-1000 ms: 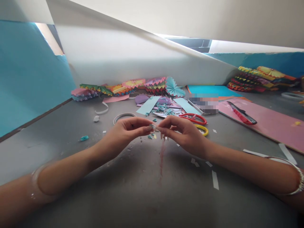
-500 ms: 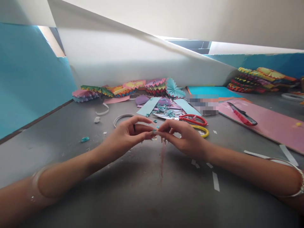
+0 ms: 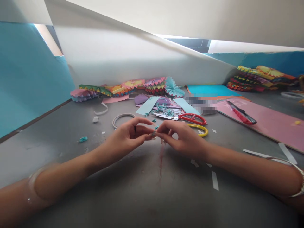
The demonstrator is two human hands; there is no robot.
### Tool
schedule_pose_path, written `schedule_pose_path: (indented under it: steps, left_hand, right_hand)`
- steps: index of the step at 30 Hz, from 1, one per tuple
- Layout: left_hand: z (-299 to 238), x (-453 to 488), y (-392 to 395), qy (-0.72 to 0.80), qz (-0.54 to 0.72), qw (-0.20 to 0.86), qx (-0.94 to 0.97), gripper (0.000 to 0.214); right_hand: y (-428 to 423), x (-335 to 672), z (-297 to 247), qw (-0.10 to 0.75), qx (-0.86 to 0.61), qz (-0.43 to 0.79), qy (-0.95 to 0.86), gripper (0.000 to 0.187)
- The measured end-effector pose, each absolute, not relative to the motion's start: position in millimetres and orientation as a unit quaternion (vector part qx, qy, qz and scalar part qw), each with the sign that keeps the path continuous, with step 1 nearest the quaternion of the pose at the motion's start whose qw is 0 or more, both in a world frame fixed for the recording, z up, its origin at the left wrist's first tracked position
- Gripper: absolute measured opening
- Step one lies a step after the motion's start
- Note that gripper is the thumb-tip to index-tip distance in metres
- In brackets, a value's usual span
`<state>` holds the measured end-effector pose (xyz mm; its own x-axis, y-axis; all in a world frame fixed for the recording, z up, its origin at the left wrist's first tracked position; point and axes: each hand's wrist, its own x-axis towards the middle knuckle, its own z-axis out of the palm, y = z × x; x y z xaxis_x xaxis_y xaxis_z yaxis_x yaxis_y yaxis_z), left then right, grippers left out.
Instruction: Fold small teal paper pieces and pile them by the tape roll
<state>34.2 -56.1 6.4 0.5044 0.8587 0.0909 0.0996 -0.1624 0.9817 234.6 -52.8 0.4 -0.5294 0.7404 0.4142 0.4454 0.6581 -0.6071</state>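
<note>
My left hand (image 3: 129,134) and my right hand (image 3: 184,134) meet at the fingertips above the middle of the grey table. Each one pinches thumb against fingers. A small bluish bit shows where the tips touch, too tiny to make out. Just beyond my right hand lie scissors with one red and one yellow handle (image 3: 199,118), blades pointing left. A roll of tape (image 3: 123,116) lies flat behind my left hand. Teal paper scraps (image 3: 166,110) are heaped past the fingertips, between two light blue paper strips (image 3: 148,106).
Folded paper rosettes (image 3: 133,84) line the back. At right a box cutter (image 3: 241,112) rests on a pink board (image 3: 273,123), near a blue sheet (image 3: 213,90). White paper strips (image 3: 215,180) lie at front right, a teal bit (image 3: 83,139) at left.
The view has shifted very slightly. My fingertips stay pinched together, with only a small movement of the fingers.
</note>
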Motion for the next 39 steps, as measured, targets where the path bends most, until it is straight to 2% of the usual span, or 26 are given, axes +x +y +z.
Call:
schedule_pose_path:
  steps: [8,14,16,20,24,30,33,35,37,39]
  left_hand:
    - [7.1,40.9,-56.1,0.389,0.367,0.474,0.699,0.026]
    - [10.8,38.8,-57.5,0.401,0.385,0.45,0.699,0.029]
    - [13.0,37.0,-58.4,0.406,0.39,0.457,0.689,0.029]
    - [13.4,33.6,-57.7,0.377,0.383,0.501,0.678,0.029]
    - [13.0,34.5,-58.6,0.355,0.374,0.547,0.66,0.034]
    - [20.7,38.1,-65.8,0.34,0.374,0.569,0.649,0.027]
    - [24.6,32.6,-63.3,0.348,0.388,0.455,0.722,0.025]
    - [26.3,25.2,-57.4,0.381,0.381,0.276,0.796,0.026]
    - [27.1,16.1,-49.0,0.424,0.317,0.062,0.846,0.029]
    - [26.7,7.0,-39.6,0.449,0.224,-0.067,0.862,0.033]
  right_hand:
    - [-53.5,232.7,-0.2,0.323,-0.376,0.237,-0.836,0.011]
    - [-50.1,234.8,2.0,0.304,-0.474,0.246,-0.789,0.017]
    - [-48.5,235.5,1.9,0.319,-0.46,0.267,-0.784,0.016]
    - [-48.1,233.9,-0.5,0.321,-0.362,0.287,-0.827,0.03]
    - [-49.8,234.3,-4.8,0.326,-0.307,0.137,-0.884,0.022]
    - [-50.5,242.3,0.5,0.325,-0.24,-0.183,-0.896,0.027]
    - [-49.6,245.6,4.0,0.328,-0.22,-0.228,-0.89,0.027]
    - [-49.0,246.7,3.0,0.295,-0.197,-0.218,-0.909,0.028]
    - [-49.1,246.9,-0.5,0.228,-0.165,-0.196,-0.939,0.031]
    - [-50.2,246.1,-4.7,0.168,-0.159,-0.148,-0.962,0.033]
